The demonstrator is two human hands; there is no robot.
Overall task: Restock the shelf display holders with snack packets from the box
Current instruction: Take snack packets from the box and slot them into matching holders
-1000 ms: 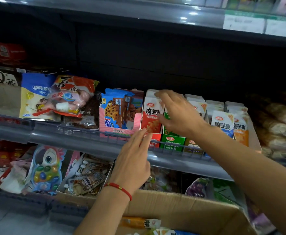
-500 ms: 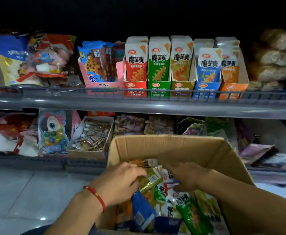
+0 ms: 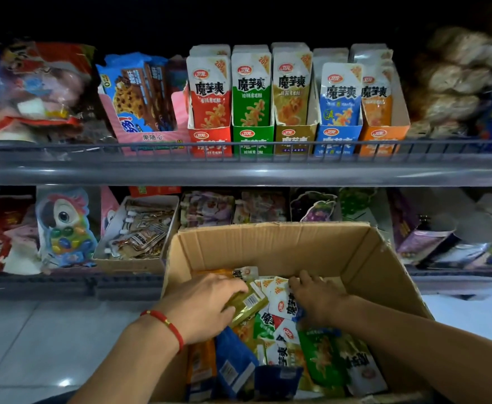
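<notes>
Cardboard box held the loose snack packets; I was at the picking step, left hand gripping an olive packet, right hand curled on white ones; next, lift them to matching display holders

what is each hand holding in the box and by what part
Left hand grips an olive-gold packet by its left edge. Right hand rests on the white packets; a grip cannot be told.
</notes>
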